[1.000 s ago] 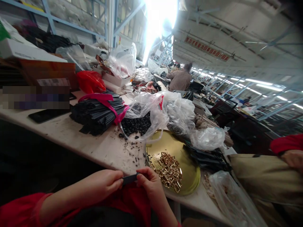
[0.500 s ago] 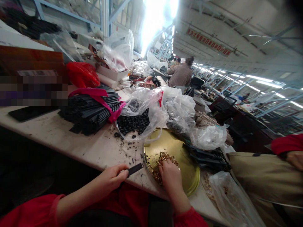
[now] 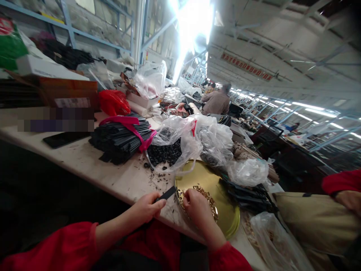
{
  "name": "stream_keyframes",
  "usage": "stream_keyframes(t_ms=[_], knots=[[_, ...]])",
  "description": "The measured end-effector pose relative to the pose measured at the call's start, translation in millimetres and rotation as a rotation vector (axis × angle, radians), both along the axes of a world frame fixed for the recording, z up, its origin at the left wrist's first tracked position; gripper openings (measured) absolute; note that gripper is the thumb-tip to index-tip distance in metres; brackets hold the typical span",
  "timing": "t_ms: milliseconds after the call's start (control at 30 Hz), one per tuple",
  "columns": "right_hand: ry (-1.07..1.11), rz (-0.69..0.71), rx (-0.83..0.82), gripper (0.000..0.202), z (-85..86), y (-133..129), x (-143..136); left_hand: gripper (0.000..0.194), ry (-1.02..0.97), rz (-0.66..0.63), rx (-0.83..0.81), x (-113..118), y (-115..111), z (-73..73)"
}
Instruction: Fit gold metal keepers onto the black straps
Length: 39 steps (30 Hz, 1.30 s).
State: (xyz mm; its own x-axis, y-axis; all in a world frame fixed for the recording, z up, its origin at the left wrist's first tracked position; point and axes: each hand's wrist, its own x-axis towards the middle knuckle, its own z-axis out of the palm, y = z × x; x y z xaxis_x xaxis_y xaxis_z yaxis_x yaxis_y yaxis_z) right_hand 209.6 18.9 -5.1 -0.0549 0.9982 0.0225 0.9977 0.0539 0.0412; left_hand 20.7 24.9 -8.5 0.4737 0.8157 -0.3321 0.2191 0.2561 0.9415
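Observation:
Between the thumb and fingers of my left hand [image 3: 148, 207] is a flat black strip [image 3: 168, 193], its free end pointing up and right toward the tray rim. My right hand [image 3: 197, 207] is over the round gold-coloured tray [image 3: 227, 214], fingers curled in beside a pile of small gold metal pieces [image 3: 212, 205]. Whatever those fingers pinch is hidden. Behind the tray, small black ring-like pieces [image 3: 166, 152] spill from a clear plastic bag [image 3: 187, 146]. A bundle of black strips [image 3: 121, 139] tied with a pink band [image 3: 145, 141] lies to the left.
A dark phone-like slab [image 3: 66, 139] lies near the table's left edge. More black strips [image 3: 249, 195] and a plastic bag [image 3: 278, 237] flank the tray on the right. Another person's hand [image 3: 349, 199] rests at far right, by khaki cloth [image 3: 313, 214].
My right hand has shifted left across the gold pieces, fingers curling tighter. My left hand, still with the black strip, has come right, nearer the tray. The camera view has turned slightly.

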Motion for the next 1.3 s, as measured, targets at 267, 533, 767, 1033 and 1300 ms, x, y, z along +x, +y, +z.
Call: stream_keyframes(t_ms=[267,533,767,1033,1300], knots=[[0.308,0.211,0.177,0.018,-0.6,-37.6,-54.3,0.035,-0.127,0.036,-0.149,-8.5,-4.6,12.0],[0.993,0.157,0.013,0.016,-12.6,-40.2,-57.8,0.03,-0.19,0.026,-0.195,-14.5,-7.0,3.1],[2.02,-0.222,-0.481,0.047,-15.1,-41.8,-68.7,0.02,-0.148,0.047,-0.025,-15.3,-4.1,-0.7],[1.842,-0.072,-0.264,0.029,-38.0,-37.1,-65.8,0.022,0.124,-0.061,0.118,-21.8,5.1,-9.4],[1.896,-0.127,-0.236,0.015,-46.7,-38.6,-65.0,0.021,0.031,-0.063,-0.034,-20.0,2.5,-10.2]])
